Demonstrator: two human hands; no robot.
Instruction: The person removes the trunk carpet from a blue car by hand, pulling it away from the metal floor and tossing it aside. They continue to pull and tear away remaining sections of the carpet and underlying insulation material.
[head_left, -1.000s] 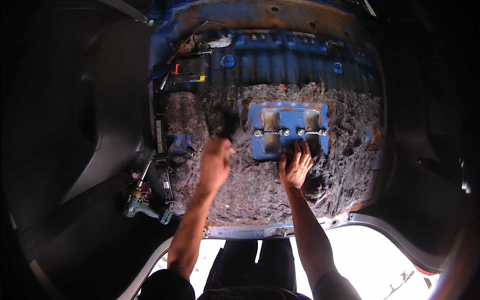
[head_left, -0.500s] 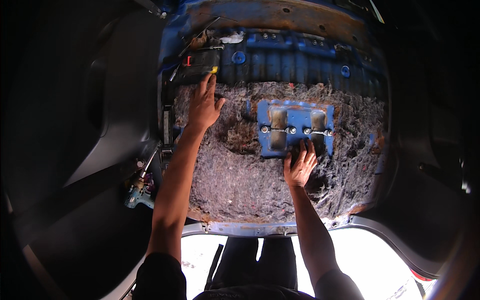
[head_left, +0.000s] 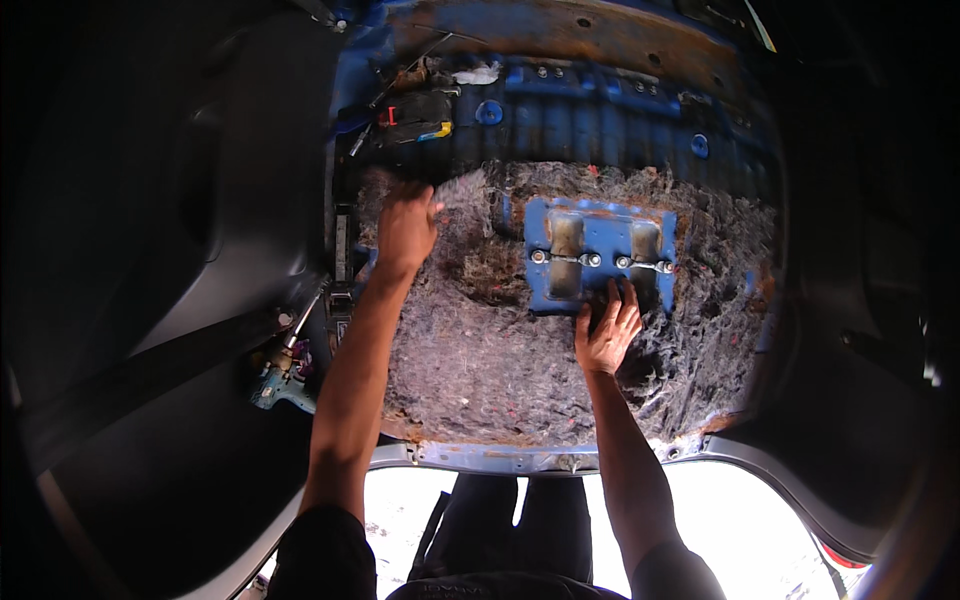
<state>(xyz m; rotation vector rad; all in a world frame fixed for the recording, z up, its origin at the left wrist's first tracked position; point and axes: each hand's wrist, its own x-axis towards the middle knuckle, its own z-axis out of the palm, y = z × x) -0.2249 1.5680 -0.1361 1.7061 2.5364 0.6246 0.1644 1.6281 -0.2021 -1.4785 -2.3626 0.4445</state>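
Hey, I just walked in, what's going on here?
A person is working with bare hands over a metal floor partly covered in grey, fuzzy padding. The left hand is over the padding's upper left part; blur hides whether it grips anything. The right hand has its fingers spread at the near edge of a blue plate, which shows amid the padding. A drill sits off to the left.

From the person's head, a wide fisheye view looks down on the nearby hands around mid-frame.
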